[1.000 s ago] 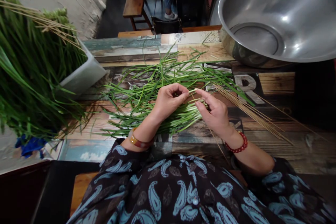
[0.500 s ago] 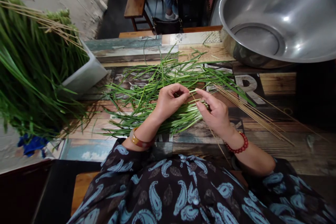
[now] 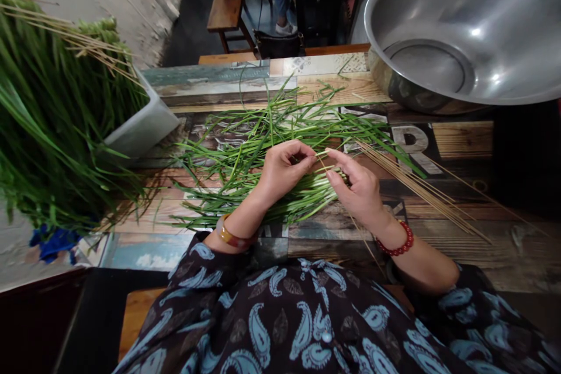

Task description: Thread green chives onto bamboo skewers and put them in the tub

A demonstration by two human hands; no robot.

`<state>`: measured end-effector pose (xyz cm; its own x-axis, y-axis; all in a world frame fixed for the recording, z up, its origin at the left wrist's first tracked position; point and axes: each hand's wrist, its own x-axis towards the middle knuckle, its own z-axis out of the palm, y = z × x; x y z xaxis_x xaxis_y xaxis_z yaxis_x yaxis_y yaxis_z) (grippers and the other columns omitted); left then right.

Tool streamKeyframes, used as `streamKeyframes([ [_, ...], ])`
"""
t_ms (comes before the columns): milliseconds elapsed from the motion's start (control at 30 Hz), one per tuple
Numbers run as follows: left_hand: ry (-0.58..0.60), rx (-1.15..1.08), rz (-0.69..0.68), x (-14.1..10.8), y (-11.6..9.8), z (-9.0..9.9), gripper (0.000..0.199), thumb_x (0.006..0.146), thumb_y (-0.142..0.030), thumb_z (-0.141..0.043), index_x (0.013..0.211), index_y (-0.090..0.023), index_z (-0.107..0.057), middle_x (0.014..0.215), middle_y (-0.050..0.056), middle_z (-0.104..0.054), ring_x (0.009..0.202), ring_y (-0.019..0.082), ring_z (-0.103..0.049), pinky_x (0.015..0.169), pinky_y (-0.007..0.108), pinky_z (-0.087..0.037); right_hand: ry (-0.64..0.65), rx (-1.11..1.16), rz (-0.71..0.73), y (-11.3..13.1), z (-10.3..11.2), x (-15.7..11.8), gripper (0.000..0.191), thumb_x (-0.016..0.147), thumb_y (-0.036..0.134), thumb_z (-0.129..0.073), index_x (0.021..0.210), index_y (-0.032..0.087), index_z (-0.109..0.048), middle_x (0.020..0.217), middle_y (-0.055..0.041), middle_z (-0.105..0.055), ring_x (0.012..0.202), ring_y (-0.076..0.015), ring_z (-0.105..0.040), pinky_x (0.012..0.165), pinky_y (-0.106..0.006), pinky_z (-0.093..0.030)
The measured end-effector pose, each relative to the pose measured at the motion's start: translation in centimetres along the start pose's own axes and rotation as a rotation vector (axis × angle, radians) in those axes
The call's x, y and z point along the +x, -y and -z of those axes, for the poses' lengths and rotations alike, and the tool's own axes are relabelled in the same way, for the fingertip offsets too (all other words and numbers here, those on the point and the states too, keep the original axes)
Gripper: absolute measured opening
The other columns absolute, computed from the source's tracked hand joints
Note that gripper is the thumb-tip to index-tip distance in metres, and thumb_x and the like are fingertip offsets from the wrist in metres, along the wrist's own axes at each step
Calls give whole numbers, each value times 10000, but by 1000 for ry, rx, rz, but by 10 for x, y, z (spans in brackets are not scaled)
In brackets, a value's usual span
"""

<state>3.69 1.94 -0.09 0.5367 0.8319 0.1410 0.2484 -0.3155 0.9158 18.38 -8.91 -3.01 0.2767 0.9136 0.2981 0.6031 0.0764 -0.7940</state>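
Long green stalks [image 3: 236, 158] lie in a loose spread across the patterned table, with their pale ends to the right. My left hand [image 3: 287, 169] is over them, thumb and forefinger pinched on a thin green stalk. My right hand [image 3: 357, 187] faces it from the right, its fingers closed around a thin wooden skewer and touching the same stalk. That skewer slants down toward my right forearm. Several skewers [image 3: 412, 187] lie on the table to the right of my right hand.
A white container [image 3: 144, 128] piled with green stalks and skewers stands at the left. A large steel bowl [image 3: 460, 93] is at the back right. Beyond the table are a wooden stool [image 3: 225, 9] and a seated person's legs.
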Motion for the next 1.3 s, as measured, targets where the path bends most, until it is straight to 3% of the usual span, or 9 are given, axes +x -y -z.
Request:
streamKeyframes([
  [400,-16,108,-147,-2,2,-1,115,805,-166,-647,693,-156,-669,686,4,-671,633,103,-566,639,225,-423,-16,0,-7,-1,-1,-1,389,922,321,-544,1284,213,-635,936,-48,-760,791,-181,-693,762,-305,-540],
  [800,24,85,-52,-3,-2,0,114,791,-198,-654,688,-163,-688,684,10,-686,615,107,-555,615,234,-410,-9,19,-23,-2,-1,0,449,924,365,-548,1345,210,-550,895,-41,-739,776,-190,-685,755,-332,-544],
  [1033,94,-76,38,-4,2,1,101,770,-227,-693,707,-148,-697,679,13,-673,609,110,-548,599,230,-408,-8,14,15,-1,0,0,426,934,370,-553,1329,211,-562,888,-33,-741,765,-184,-686,753,-319,-536],
  [1167,167,-18,-58,-6,3,-1,129,815,-225,-667,714,-151,-694,707,22,-667,672,125,-579,668,250,-435,18,27,16,-2,1,1,389,944,361,-536,1306,227,-582,921,-33,-751,796,-185,-692,777,-318,-531],
  [1300,300,0,-138,-5,0,10,126,857,-250,-649,846,-167,-743,849,52,-718,798,145,-646,763,261,-483,25,37,-15,-2,2,2,250,929,350,-548,1117,235,-666,938,-32,-755,795,-185,-692,742,-304,-525],
])
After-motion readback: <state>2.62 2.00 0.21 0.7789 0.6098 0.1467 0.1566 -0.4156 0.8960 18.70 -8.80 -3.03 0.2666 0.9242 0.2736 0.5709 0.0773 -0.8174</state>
